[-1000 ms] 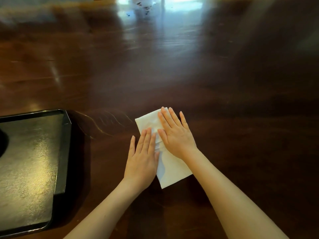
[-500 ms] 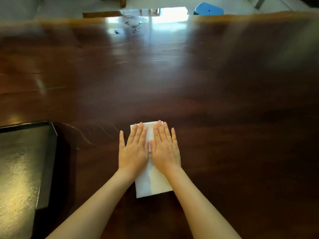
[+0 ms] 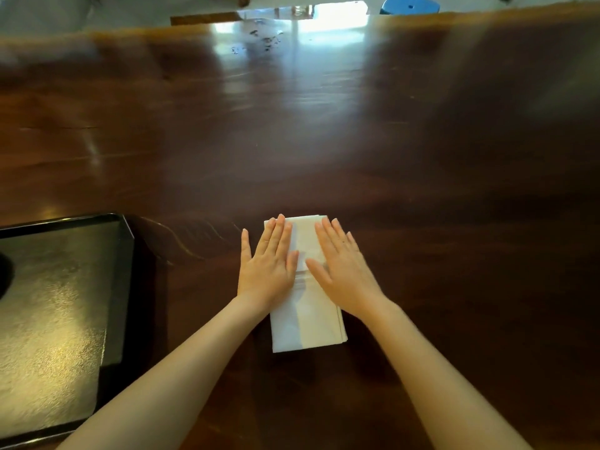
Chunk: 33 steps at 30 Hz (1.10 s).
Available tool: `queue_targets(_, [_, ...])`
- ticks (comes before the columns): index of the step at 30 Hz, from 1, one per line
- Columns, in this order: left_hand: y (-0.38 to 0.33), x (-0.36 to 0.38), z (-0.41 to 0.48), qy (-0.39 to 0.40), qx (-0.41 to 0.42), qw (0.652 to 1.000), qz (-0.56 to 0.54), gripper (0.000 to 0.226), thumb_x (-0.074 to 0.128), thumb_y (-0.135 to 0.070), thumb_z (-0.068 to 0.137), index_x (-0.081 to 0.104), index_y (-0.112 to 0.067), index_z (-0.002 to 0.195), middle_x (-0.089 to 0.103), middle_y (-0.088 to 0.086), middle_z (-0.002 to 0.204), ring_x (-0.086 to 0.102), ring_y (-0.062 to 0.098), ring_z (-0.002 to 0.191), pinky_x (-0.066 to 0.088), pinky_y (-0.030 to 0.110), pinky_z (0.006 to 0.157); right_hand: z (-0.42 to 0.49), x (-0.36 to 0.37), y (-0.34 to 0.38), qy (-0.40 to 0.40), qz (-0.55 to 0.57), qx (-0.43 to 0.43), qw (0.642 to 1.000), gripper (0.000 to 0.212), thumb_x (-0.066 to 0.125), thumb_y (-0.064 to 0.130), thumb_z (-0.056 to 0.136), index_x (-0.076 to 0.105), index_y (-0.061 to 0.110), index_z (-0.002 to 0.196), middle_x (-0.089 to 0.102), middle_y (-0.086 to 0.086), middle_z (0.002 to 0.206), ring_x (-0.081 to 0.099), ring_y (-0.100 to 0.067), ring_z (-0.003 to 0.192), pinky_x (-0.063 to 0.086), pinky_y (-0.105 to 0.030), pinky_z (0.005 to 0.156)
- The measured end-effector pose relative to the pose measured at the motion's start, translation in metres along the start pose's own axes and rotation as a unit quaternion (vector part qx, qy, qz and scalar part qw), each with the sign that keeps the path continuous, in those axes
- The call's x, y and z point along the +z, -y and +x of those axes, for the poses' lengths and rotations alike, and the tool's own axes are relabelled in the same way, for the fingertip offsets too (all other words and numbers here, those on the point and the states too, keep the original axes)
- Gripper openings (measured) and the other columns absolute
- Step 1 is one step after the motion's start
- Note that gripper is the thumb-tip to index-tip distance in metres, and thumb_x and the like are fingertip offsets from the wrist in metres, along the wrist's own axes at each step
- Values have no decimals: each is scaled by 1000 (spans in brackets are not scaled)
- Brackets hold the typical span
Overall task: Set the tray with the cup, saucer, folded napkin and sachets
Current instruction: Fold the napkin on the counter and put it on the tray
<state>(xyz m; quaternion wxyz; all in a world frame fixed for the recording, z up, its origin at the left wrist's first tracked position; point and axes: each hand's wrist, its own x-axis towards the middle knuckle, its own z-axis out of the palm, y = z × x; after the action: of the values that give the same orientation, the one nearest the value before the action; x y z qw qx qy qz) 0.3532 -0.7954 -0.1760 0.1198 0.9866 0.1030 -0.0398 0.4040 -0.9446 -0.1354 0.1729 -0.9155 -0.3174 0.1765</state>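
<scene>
A white folded napkin [image 3: 308, 323] lies flat on the dark wooden table, long side running away from me. My left hand [image 3: 268, 264] rests flat on its left edge, fingers straight and together. On the napkin's right side my right hand [image 3: 344, 267] presses down flat, palm on the paper. A strip of napkin shows between the two hands. The black tray [image 3: 123, 287] sits at the left, and a dark round shape at its left border is cut off by the frame. No cup, saucer or sachets are in view.
The glossy wooden table [image 3: 357, 141] stretches far ahead and to the right. A blue object [image 3: 410, 4] shows beyond the far edge. Small dark specks [image 3: 263, 40] lie near the far edge in the glare.
The napkin has turned from slanted to straight. My hands, side by side half a second ago, have slid apart towards the napkin's left and right edges.
</scene>
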Motion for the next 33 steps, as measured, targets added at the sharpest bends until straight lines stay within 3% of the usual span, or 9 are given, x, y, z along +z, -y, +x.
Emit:
queue_targets(4, [15, -21, -27, 3, 84, 988, -131, 63, 11, -56, 92, 1, -27, 147, -4, -11, 155, -11, 1, 142, -16, 31, 116, -67, -16, 2, 38, -101, -129, 986, 70, 34, 50, 90, 4, 27, 148, -6, 10, 155, -12, -4, 143, -10, -28, 117])
queue_targets(8, [34, -25, -78, 67, 226, 971, -48, 70, 23, -63, 92, 4, -28, 149, -2, -8, 156, -8, 6, 144, -13, 31, 116, -98, 17, -8, 40, -190, -164, 967, 74, 64, 42, 75, 40, 16, 139, 38, -4, 147, 32, -19, 137, 27, -40, 115])
queue_targets(11, [45, -17, -89, 110, 254, 961, -3, 84, 27, -74, 85, -2, -28, 149, -4, -5, 157, -9, 10, 144, -14, 34, 115, -95, 31, -15, -8, -160, -182, 970, 61, 71, 20, 72, 53, 12, 130, 52, -8, 137, 45, -22, 130, 43, -40, 103])
queue_targets(20, [47, -17, -83, 94, 273, 957, -10, 85, 38, -69, 83, 4, -28, 149, 1, -3, 158, -7, 12, 145, -8, 38, 116, -86, 32, -16, -110, -123, -223, 961, 35, 65, 18, 77, 67, 8, 111, 66, -9, 118, 59, -23, 116, 50, -37, 96])
queue_targets(23, [49, -20, -82, 92, 281, 955, -31, 80, 42, -62, 83, 9, -31, 149, 3, -7, 157, -7, 9, 145, -7, 38, 117, -78, 18, -11, -136, 5, -178, 975, 22, 56, 19, 82, 70, 12, 97, 72, -2, 100, 66, -14, 99, 48, -33, 98])
queue_targets(26, [43, -28, -78, 41, 248, 956, -154, 55, 47, -48, 87, 42, -27, 137, 43, -8, 145, 31, 5, 137, 16, 35, 118, -68, -5, -5, -122, 165, -111, 972, 21, 54, 24, 85, 67, 17, 100, 66, 12, 89, 63, -2, 82, 51, -18, 84])
queue_targets(28, [35, -32, -75, -5, 178, 948, -265, 39, 46, -39, 89, 61, -22, 120, 65, -7, 120, 56, 5, 113, 42, 31, 104, -62, -15, -1, -97, 226, -73, 966, 20, 57, 25, 87, 61, 21, 106, 61, 18, 90, 62, -1, 81, 51, -12, 69])
queue_targets(30, [27, -37, -72, -22, 91, 934, -345, 36, 46, -40, 89, 63, -23, 116, 68, -12, 109, 63, 2, 98, 53, 28, 86, -56, -19, 1, -72, 294, -19, 953, 20, 59, 22, 87, 56, 28, 106, 60, 18, 93, 61, 3, 85, 49, -9, 67])
queue_targets(33, [17, -39, -65, -8, -14, 902, -431, 23, 51, -36, 93, 57, -35, 114, 61, -27, 104, 58, -14, 95, 51, 13, 81, -46, -18, 0, -77, 369, 59, 924, 21, 60, 24, 86, 53, 36, 102, 60, 18, 100, 60, 6, 94, 50, -9, 72])
